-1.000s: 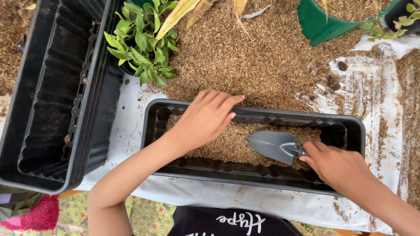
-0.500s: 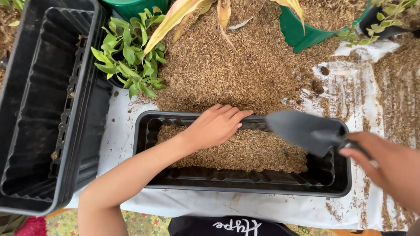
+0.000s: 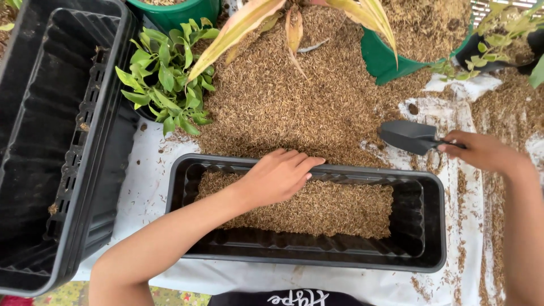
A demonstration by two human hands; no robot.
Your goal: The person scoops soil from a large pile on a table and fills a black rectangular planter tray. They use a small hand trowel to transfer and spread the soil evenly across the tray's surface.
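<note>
A long black planter box [image 3: 430, 226] lies in front of me, partly filled with brown husk material [image 3: 334, 209]. My left hand [image 3: 277, 175] rests flat on that filling near the box's far rim, fingers together and holding nothing. My right hand [image 3: 481, 152] grips the handle of a dark grey trowel [image 3: 408, 136], held outside the box to its upper right. The trowel's blade points left toward a big heap of the same husks [image 3: 283, 96] on the white sheet.
A larger empty black planter [image 3: 51, 141] stands at the left. A small leafy green plant [image 3: 164, 73] sits beside it. Green pots [image 3: 385, 56] and yellow-green leaves line the far edge. Another plant [image 3: 504, 34] is at the top right. Husks litter the white sheet [image 3: 141, 187].
My right hand lifted the trowel out of the box and carried it up and to the right, toward the heap. My left hand stayed on the filling.
</note>
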